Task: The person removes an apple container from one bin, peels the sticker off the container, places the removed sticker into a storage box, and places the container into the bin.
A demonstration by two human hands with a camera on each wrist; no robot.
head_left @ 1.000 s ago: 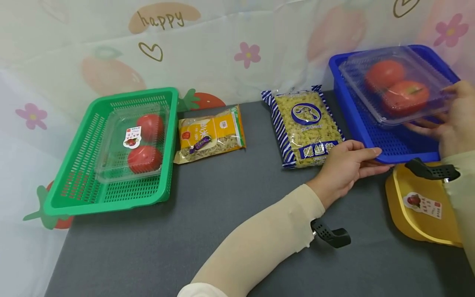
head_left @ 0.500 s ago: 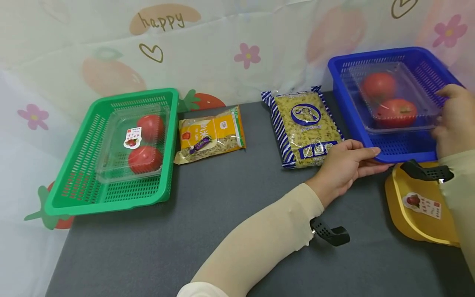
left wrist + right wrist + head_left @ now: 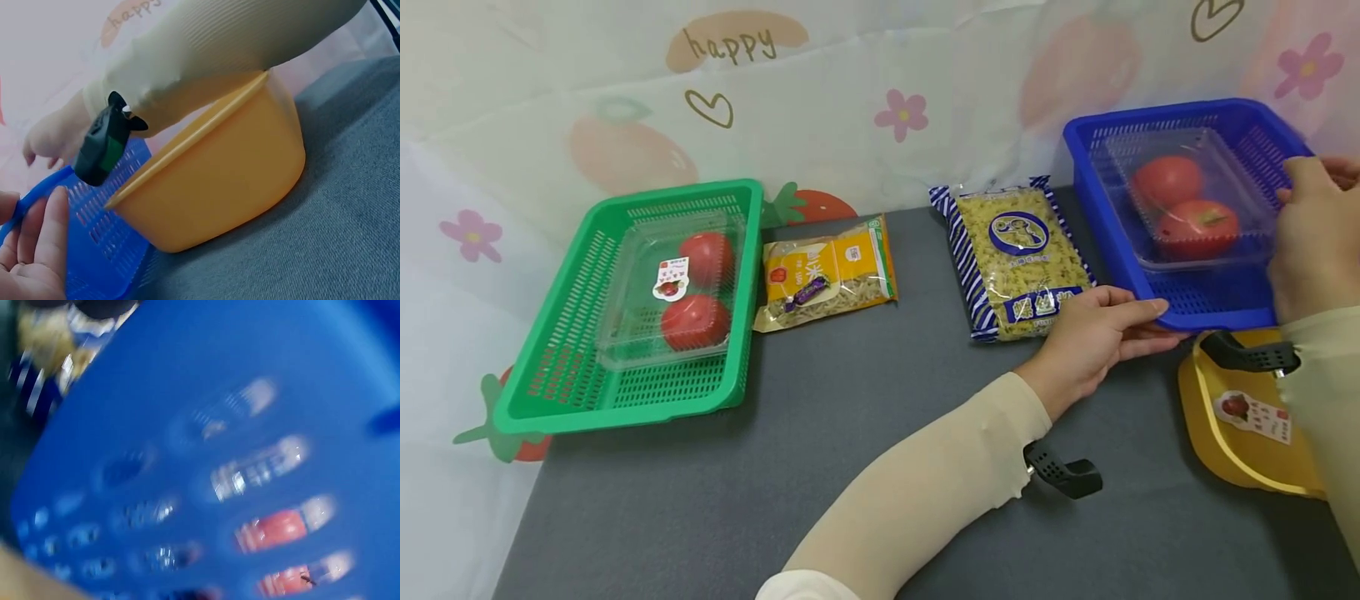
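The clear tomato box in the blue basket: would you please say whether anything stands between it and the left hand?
Yes, the near-left corner of the blue basket: the left hand grips its rim there, while the clear tomato box lies inside. I see nothing else.

Read "happy" (image 3: 730, 46) in brown handwriting on the patterned cloth (image 3: 820, 125) — and, tilted, once more in the left wrist view. Saw outlined brown hearts (image 3: 729, 108) there too. Made out 小米 on the yellow packet (image 3: 842, 267); found its red badge (image 3: 778, 274) and purple mark (image 3: 806, 292) too small to decipher. On the pasta bag (image 3: 1007, 275), noted a blue oval emblem (image 3: 1018, 232) and, in white across a blue band (image 3: 1041, 305), 螺丝 — with a third character less clear. Spotted a sticker (image 3: 671, 279) on the clear box (image 3: 632, 333) in the green basket (image 3: 625, 419), and another (image 3: 1252, 417) on the yellow tub (image 3: 1206, 446), with Chinese print too small to read.
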